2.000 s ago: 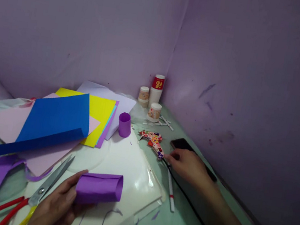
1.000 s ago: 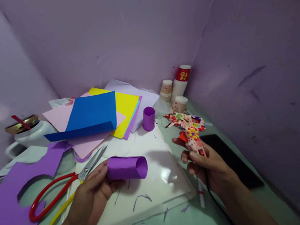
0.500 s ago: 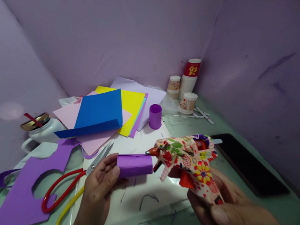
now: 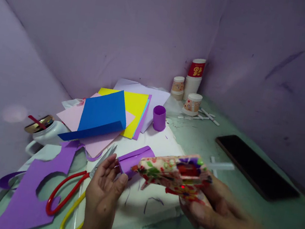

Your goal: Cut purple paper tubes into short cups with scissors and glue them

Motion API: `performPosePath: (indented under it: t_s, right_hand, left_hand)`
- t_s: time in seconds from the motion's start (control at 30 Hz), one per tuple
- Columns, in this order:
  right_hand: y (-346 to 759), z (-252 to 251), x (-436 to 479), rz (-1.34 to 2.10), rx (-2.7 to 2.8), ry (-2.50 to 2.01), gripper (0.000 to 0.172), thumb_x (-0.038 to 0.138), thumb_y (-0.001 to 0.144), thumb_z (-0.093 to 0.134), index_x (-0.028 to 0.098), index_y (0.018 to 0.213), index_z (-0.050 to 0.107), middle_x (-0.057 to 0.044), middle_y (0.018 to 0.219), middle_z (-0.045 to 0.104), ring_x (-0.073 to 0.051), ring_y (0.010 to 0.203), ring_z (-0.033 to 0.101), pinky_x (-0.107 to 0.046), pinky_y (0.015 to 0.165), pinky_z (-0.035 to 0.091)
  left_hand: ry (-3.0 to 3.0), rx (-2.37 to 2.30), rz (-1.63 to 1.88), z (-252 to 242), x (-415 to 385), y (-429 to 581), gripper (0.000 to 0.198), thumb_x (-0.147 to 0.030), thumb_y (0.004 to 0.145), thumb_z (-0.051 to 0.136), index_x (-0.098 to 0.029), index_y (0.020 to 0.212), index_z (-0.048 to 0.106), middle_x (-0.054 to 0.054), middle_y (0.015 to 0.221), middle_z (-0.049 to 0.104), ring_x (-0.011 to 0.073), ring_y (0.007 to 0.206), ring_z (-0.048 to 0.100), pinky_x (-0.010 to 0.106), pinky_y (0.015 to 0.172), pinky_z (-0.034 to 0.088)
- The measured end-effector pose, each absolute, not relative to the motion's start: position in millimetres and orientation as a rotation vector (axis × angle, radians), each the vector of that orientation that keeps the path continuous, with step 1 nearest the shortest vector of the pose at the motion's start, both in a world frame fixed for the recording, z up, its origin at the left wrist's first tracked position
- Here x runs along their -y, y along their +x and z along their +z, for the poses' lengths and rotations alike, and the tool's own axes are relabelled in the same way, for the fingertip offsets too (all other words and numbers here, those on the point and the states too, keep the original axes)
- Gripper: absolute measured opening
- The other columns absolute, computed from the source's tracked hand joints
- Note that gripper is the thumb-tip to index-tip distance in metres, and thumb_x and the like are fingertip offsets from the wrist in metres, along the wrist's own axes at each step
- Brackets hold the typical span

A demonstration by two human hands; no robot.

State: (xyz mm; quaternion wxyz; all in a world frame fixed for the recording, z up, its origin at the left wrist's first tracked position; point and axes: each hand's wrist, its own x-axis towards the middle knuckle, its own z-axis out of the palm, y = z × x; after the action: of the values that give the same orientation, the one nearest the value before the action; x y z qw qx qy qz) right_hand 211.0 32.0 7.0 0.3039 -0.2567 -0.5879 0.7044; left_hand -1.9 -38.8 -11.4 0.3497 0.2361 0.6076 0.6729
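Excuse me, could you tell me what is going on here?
A person is working with paper and a glue gun. The left hand holds a purple paper tube with its flap edge upward, and the right hand grips a flower-patterned glue gun, its nozzle close to the tube; whether they touch is unclear. A second purple tube stands upright farther back. Scissors lie beside the left hand, and a phone lies at the right.

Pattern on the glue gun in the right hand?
Glue gun: multicoloured floral print on pale cream, slightly blurred. Shows in the head view.
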Motion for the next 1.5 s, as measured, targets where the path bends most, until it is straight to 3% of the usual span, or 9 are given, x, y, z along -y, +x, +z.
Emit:
performPosePath:
  t_s: [0.03,0.1,0.2,0.43,0.8,1.07,1.5]
  right_hand:
    - [209.9,7.8,-29.8,1.741,1.688,-0.711,0.040,0.040,0.085,0.062,0.030,0.124,0.059,-0.007,0.105,0.067,-0.023,0.087,0.065,-0.037,0.079,0.056]
    - [208.1,10.3,-25.3,1.549,1.897,-0.716,0.043,0.033,0.090,0.055,0.031,0.133,0.052,-0.008,0.127,0.060,-0.030,0.117,0.056,-0.048,0.099,0.046]
    - [205.8,15.2,-20.6,1.449,2.044,-0.691,0.048,0.029,0.092,0.050,0.034,0.140,0.044,-0.005,0.138,0.054,-0.031,0.132,0.045,-0.051,0.106,0.040]
    - [202.3,20.7,-21.6,1.454,1.998,-0.788,0.044,0.041,0.091,0.050,0.035,0.135,0.051,-0.006,0.133,0.060,-0.034,0.125,0.053,-0.054,0.100,0.046]
    - [202.5,12.5,-23.7,1.604,1.914,-0.767,0.046,0.044,0.091,0.052,0.031,0.135,0.051,-0.008,0.133,0.060,-0.031,0.122,0.056,-0.051,0.102,0.044]
    - [202.9,24.4,-23.7,1.613,1.978,-0.915,0.050,0.048,0.091,0.049,0.023,0.134,0.053,-0.012,0.129,0.061,-0.033,0.120,0.055,-0.049,0.102,0.045]
    - [204.3,24.6,-23.1,1.550,2.081,-1.000,0.055,0.055,0.090,0.043,0.022,0.133,0.053,-0.012,0.118,0.065,-0.029,0.097,0.063,-0.045,0.090,0.052]
  left_hand:
    - [0.607,-1.593,1.746,-9.3,38.7,0.7,0.066,-0.035,0.066,0.080,-0.021,0.124,0.052,0.011,0.128,0.058,0.0308,0.119,0.055,0.037,0.097,0.047]
    - [0.593,-1.611,1.765,-4.2,38.5,7.3,0.066,-0.034,0.064,0.081,-0.021,0.123,0.055,0.010,0.123,0.062,0.0301,0.115,0.058,0.035,0.094,0.049]
    - [0.567,-1.618,1.810,1.6,38.7,16.8,0.064,-0.034,0.061,0.083,-0.022,0.119,0.058,0.008,0.110,0.069,0.0297,0.104,0.065,0.035,0.087,0.054]
    - [0.725,-1.871,1.793,-5.3,41.7,19.8,0.063,-0.032,0.059,0.084,-0.026,0.115,0.057,0.009,0.136,0.052,0.0264,0.100,0.066,0.036,0.089,0.053]
    - [0.795,-2.011,1.652,-5.4,43.6,20.3,0.063,-0.037,0.062,0.081,-0.025,0.118,0.053,0.011,0.128,0.055,0.0310,0.111,0.059,0.042,0.094,0.052]
    - [0.941,-1.956,1.841,-11.5,39.1,21.0,0.049,-0.034,0.065,0.078,-0.023,0.109,0.059,0.010,0.123,0.058,0.0281,0.111,0.061,0.039,0.090,0.055]
    - [1.002,-1.951,1.820,-12.7,41.2,19.9,0.047,-0.031,0.069,0.076,-0.024,0.111,0.057,0.009,0.126,0.056,0.0275,0.114,0.059,0.039,0.092,0.055]
